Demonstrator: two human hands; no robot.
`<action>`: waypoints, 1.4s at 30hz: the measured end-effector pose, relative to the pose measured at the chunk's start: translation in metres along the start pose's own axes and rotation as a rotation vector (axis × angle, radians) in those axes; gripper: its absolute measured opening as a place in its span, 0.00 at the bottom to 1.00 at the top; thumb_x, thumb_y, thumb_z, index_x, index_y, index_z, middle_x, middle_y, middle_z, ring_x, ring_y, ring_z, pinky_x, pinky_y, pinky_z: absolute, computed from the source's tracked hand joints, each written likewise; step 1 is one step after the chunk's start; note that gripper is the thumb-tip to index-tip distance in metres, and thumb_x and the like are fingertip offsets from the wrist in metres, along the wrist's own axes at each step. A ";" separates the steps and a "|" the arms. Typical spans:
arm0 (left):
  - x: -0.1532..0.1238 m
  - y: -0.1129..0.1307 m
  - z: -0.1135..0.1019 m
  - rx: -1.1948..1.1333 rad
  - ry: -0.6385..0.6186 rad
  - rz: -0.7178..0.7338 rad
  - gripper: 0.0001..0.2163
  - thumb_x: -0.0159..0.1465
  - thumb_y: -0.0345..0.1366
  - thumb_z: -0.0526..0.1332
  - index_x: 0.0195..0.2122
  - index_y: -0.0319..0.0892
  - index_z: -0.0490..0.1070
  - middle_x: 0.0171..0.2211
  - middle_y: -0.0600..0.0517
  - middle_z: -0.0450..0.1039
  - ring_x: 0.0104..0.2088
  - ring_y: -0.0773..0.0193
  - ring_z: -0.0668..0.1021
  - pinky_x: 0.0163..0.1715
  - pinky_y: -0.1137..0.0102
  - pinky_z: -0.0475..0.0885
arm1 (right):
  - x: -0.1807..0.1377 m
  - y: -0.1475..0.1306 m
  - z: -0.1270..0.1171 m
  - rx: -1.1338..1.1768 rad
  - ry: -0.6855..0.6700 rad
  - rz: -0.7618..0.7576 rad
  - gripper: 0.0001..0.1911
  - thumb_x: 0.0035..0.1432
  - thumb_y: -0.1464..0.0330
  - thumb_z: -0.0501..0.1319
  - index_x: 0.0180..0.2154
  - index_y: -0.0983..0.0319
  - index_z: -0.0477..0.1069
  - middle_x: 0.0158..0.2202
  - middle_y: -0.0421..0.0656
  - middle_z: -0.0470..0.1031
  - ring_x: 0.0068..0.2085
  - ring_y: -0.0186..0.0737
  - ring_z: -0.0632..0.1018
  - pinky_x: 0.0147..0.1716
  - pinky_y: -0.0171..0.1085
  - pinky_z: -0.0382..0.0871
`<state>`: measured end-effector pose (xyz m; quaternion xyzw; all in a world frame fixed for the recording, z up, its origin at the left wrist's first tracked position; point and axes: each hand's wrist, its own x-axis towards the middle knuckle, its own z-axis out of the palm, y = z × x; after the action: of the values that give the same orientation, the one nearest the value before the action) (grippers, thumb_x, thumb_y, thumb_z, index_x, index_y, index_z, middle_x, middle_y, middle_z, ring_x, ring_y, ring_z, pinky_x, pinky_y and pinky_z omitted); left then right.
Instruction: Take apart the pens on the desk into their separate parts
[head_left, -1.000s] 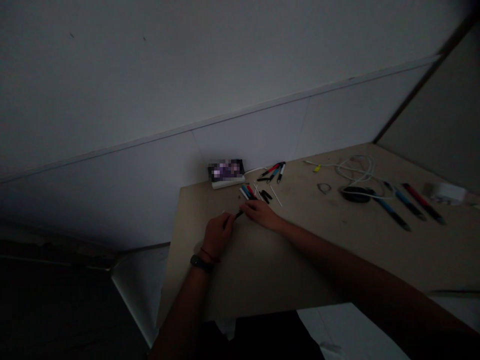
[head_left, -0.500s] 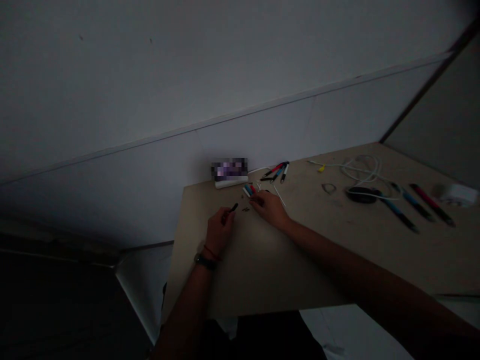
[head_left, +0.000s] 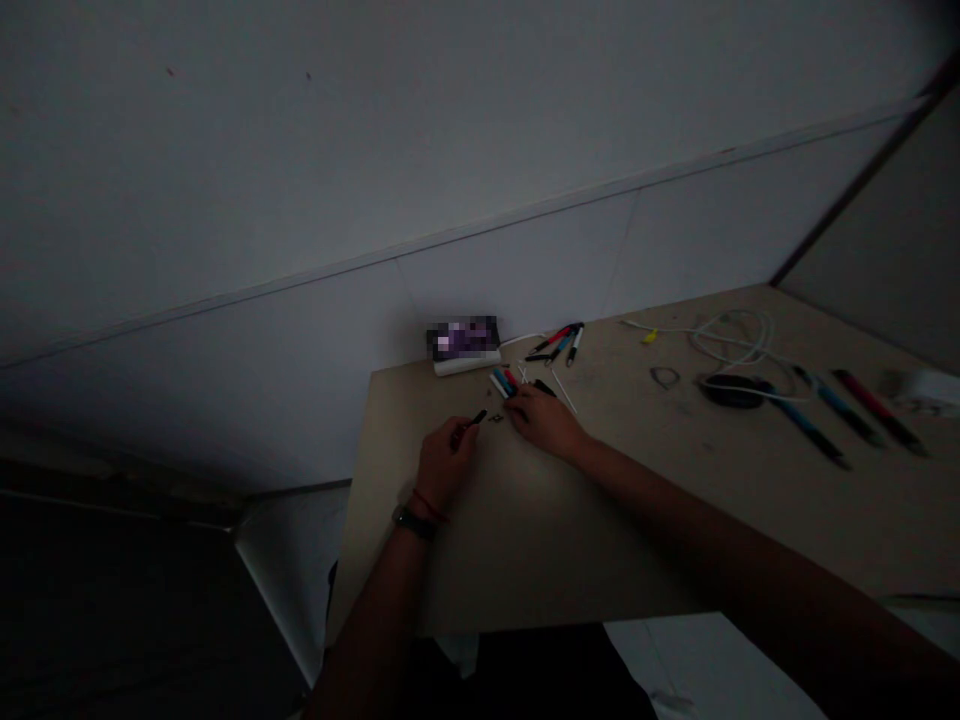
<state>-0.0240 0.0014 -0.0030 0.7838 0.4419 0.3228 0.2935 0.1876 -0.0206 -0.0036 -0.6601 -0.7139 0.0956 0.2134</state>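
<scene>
My left hand [head_left: 448, 455] is closed around a short black pen part [head_left: 479, 417], which points up and right from the fingertips over the table. My right hand [head_left: 550, 424] is bent with fingertips together at the table surface. Whatever those fingers may pinch is too dark and small to make out. White, blue and red pen barrels [head_left: 502, 381] lie just beyond the right fingertips. Tiny dark pieces [head_left: 496, 418] are scattered between the two hands. Behind the right hand lie thin white sticks [head_left: 564, 390] and a black piece [head_left: 545, 387], partly covered.
A phone-like screen [head_left: 463, 338], blurred out, leans on a white block [head_left: 466, 362] by the wall. Several assembled pens [head_left: 559, 343] lie at the back. To the right are a coiled white cable [head_left: 731, 340], a black mouse-like object [head_left: 733, 391], and larger-looking pens [head_left: 814, 430].
The view has shifted slightly. My left hand's pen part sits a little closer to the tiny pieces, and more of the black piece behind my right hand shows.
</scene>
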 end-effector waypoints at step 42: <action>-0.002 0.005 0.005 -0.014 -0.038 0.075 0.13 0.68 0.43 0.58 0.41 0.43 0.78 0.38 0.49 0.80 0.37 0.60 0.79 0.40 0.67 0.72 | -0.001 -0.014 0.007 0.872 -0.146 0.174 0.32 0.56 0.39 0.53 0.21 0.60 0.63 0.16 0.37 0.62 0.19 0.32 0.62 0.19 0.34 0.53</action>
<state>-0.0180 -0.0039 -0.0028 0.8037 0.4042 0.3218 0.2951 0.1722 -0.0221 -0.0046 -0.5574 -0.5618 0.4515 0.4120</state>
